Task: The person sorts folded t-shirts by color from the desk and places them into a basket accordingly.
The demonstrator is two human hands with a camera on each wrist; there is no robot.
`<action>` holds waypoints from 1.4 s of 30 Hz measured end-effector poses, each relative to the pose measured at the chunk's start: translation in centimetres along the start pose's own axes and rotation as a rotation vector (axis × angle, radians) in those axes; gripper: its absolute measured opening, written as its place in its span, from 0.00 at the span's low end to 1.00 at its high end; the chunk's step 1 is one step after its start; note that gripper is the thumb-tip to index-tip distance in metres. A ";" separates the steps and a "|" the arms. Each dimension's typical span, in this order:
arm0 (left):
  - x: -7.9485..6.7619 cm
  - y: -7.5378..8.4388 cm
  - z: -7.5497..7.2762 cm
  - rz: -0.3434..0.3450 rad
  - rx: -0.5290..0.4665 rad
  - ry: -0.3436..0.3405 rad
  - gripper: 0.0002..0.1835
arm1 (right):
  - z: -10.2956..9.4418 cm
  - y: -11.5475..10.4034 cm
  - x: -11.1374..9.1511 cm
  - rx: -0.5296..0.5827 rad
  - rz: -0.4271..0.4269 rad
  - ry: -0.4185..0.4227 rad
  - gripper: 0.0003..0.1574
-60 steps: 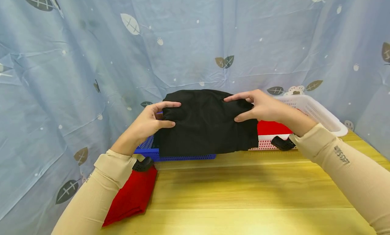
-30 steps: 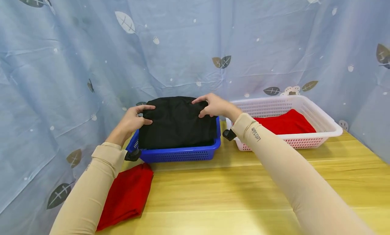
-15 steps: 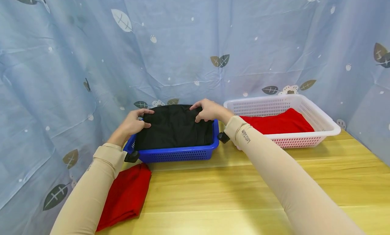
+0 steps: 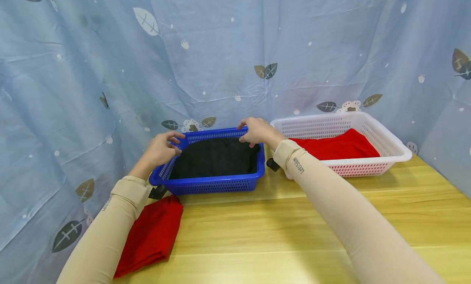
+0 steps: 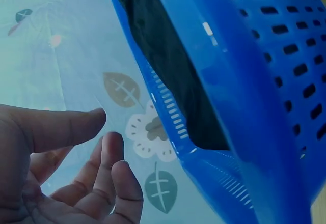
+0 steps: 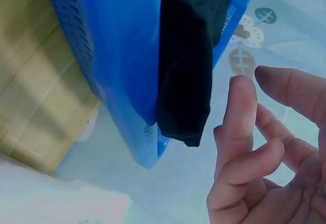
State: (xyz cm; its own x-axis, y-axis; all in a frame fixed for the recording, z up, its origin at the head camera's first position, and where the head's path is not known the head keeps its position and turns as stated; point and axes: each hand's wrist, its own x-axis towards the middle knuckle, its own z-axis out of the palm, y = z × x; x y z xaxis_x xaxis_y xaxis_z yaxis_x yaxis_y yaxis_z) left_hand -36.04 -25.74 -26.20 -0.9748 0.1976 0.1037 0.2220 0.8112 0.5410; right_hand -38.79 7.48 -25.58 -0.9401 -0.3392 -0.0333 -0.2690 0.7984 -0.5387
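Note:
A folded black cloth garment (image 4: 217, 157) lies inside the blue plastic basket (image 4: 217, 185), spread over most of its floor. At the basket's left end my left hand (image 4: 160, 149) hovers with bent, parted fingers and nothing between them. My right hand (image 4: 257, 132) is over the back right corner, fingers loosely bent and holding nothing. In the left wrist view the thumb and fingers (image 5: 112, 152) are apart from the cloth (image 5: 173, 71). The right wrist view shows the black cloth (image 6: 186, 81) beside the right hand (image 6: 270, 158), with a gap between them.
A white basket (image 4: 353, 164) with a folded red cloth (image 4: 335, 145) in it stands at the right. Another folded red cloth (image 4: 152, 235) lies on the wooden table (image 4: 250, 243) at the left, partly behind the left sleeve. A blue leaf-print curtain (image 4: 220, 50) hangs behind.
Both hands carried the black garment left and down into the blue basket, then let go of it. It now lies flatter and lower, and the fingers have come away from it.

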 end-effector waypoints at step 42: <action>-12.2 -2.8 -4.3 0.004 0.120 -0.064 0.32 | 6.1 -8.1 -4.8 0.044 -0.308 -0.096 0.30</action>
State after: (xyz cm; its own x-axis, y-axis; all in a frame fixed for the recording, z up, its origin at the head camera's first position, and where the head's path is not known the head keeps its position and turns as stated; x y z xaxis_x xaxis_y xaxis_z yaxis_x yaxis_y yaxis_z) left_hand -24.82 -32.81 -25.36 -0.9714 0.2323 0.0502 0.2305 0.8695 0.4369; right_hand -30.82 -0.44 -26.20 -0.7914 -0.6085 0.0584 -0.5262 0.6295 -0.5717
